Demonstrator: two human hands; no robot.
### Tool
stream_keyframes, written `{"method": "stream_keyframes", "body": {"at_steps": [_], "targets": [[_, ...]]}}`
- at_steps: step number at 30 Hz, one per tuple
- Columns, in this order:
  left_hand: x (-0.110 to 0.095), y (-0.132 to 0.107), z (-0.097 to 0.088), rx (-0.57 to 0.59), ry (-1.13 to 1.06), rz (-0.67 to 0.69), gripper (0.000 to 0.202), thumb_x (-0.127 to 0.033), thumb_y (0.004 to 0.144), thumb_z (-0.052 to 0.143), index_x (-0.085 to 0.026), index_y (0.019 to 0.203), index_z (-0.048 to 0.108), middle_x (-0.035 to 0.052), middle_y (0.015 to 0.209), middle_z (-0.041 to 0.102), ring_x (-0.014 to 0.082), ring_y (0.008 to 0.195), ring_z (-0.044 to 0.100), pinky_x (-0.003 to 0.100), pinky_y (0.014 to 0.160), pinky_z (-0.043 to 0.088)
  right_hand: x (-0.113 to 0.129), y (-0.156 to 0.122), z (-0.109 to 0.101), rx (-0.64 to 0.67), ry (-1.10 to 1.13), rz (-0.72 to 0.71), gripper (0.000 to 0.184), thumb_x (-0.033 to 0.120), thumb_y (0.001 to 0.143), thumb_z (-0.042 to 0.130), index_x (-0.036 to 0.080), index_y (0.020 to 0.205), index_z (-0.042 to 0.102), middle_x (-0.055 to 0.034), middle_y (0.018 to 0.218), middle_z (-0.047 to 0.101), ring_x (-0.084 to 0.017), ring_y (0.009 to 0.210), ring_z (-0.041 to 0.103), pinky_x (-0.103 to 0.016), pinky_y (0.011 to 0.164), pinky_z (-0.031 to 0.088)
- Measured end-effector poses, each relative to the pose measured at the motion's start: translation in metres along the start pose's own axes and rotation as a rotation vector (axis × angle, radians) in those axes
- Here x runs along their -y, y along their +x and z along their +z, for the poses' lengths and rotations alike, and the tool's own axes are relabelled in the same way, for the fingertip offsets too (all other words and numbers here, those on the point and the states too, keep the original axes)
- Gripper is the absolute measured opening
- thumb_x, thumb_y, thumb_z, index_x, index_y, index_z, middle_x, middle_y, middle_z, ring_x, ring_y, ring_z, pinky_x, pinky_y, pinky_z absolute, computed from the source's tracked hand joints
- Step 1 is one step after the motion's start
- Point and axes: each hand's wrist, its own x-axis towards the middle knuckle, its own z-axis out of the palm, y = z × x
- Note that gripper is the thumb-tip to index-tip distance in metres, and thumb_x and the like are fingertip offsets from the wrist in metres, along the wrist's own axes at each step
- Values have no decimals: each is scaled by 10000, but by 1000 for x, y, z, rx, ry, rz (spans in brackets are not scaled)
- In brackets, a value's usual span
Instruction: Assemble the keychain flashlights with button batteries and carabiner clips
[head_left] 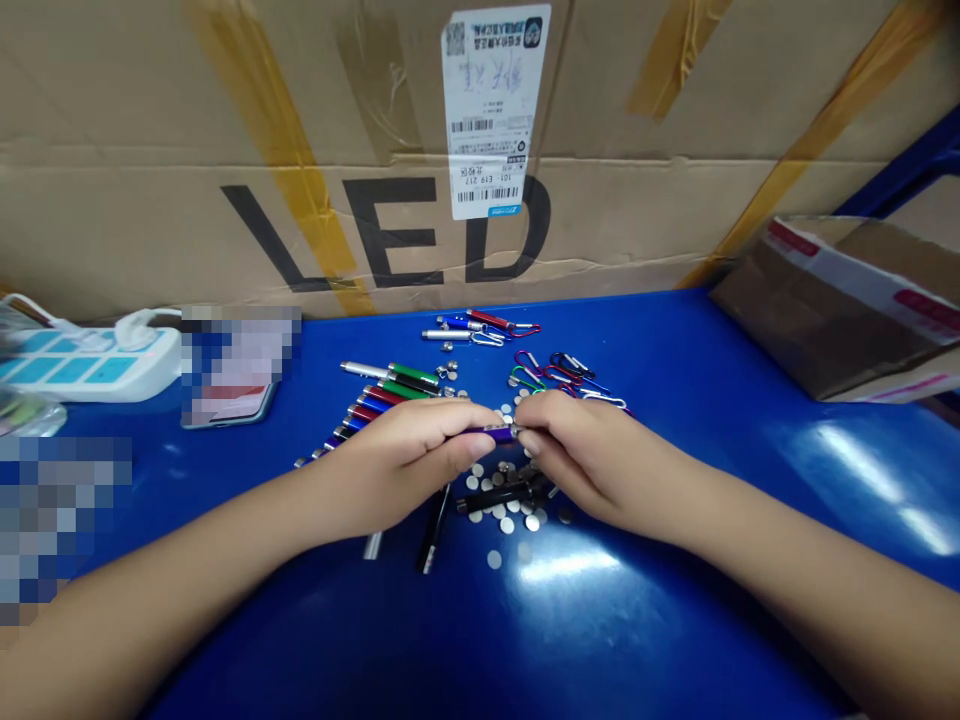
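My left hand point(409, 455) is closed around a small purple penlight point(491, 434), held level above the blue table. At the penlight's right end, the fingertips of my right hand point(574, 450) pinch its silvery end piece; whether that piece is a loose cap cannot be made out. Beneath both hands lie scattered button cells point(508, 525) and a black penlight point(495, 497). Another black penlight point(433, 535) points toward me under my left hand. A row of coloured penlights point(382, 395) lies partly hidden behind that hand.
Several carabiner clips point(562, 372) lie beyond my right hand. Finished-looking penlights with clips point(465, 325) sit farther back. A white power strip point(127, 360) and a phone point(240, 375) are at left. A big carton point(300, 150) walls the back; an open box point(840, 310) stands right.
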Motion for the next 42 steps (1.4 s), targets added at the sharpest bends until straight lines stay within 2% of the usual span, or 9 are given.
{"method": "stream_keyframes", "body": {"at_steps": [5, 8, 11, 15, 21, 25, 27, 37, 42], "targets": [[5, -3, -1, 276, -642, -222, 342, -456, 952, 415, -146, 996, 553, -62, 623, 317, 56, 471, 273, 184, 420, 247, 5, -2, -6, 93, -23, -92, 146, 109, 893, 363, 196, 799, 433, 12, 694, 508, -108, 588, 462, -218, 543, 339], [6, -3, -1, 342, -720, -242, 346, -463, 945, 422, -137, 958, 537, -68, 626, 293, 49, 453, 239, 189, 402, 226, 3, -4, -6, 85, -75, -191, 164, 65, 871, 376, 199, 796, 432, 12, 713, 496, -109, 607, 433, -219, 556, 330], [0, -3, -1, 236, -417, -180, 343, -440, 974, 356, -158, 1000, 551, -40, 655, 401, 79, 533, 381, 200, 483, 335, 0, -3, -6, 82, -84, -169, 163, 67, 868, 374, 199, 792, 430, 11, 708, 496, -114, 611, 441, -227, 560, 333], [-8, -3, 6, -46, 231, 75, 269, -302, 986, 338, -170, 1028, 568, 28, 914, 606, 146, 868, 561, 253, 762, 434, 0, -2, -5, 60, 22, -24, 140, 140, 917, 352, 195, 825, 442, 16, 691, 499, -111, 592, 455, -230, 546, 345], [-3, -2, 19, -321, 929, 281, 412, -285, 1011, 208, -148, 902, 582, 8, 661, 546, 144, 576, 501, 248, 525, 336, 10, -2, 0, -18, 436, 208, 180, 312, 983, 337, 214, 848, 404, 49, 677, 478, -82, 563, 437, -218, 541, 379], [0, -1, 19, -336, 1089, 341, 407, -255, 1010, 202, -155, 935, 590, 3, 626, 539, 153, 588, 508, 260, 557, 343, 16, -1, 4, 54, 781, 414, 212, 338, 996, 297, 228, 828, 364, 82, 600, 435, -67, 484, 405, -197, 474, 366], [-2, -1, 16, -284, 986, 242, 382, -270, 1005, 232, -160, 906, 584, 11, 672, 572, 148, 627, 536, 251, 573, 361, 15, 0, 7, 37, 745, 414, 210, 331, 996, 293, 224, 834, 375, 78, 603, 442, -70, 489, 406, -205, 482, 365], [-16, -4, 1, 178, 60, -98, 306, -368, 992, 324, -179, 841, 513, -18, 804, 553, 105, 729, 514, 209, 670, 414, 9, -1, 7, 22, 150, 1, 205, 251, 963, 323, 174, 850, 476, 3, 721, 535, -106, 598, 480, -244, 545, 356], [-14, -7, -3, 337, -241, -249, 408, -500, 977, 284, -177, 827, 483, -34, 666, 442, 90, 568, 408, 204, 536, 381, 1, 1, -2, 13, -303, -293, 275, 245, 954, 363, 196, 721, 501, 16, 635, 499, -127, 566, 398, -283, 527, 260]]}}
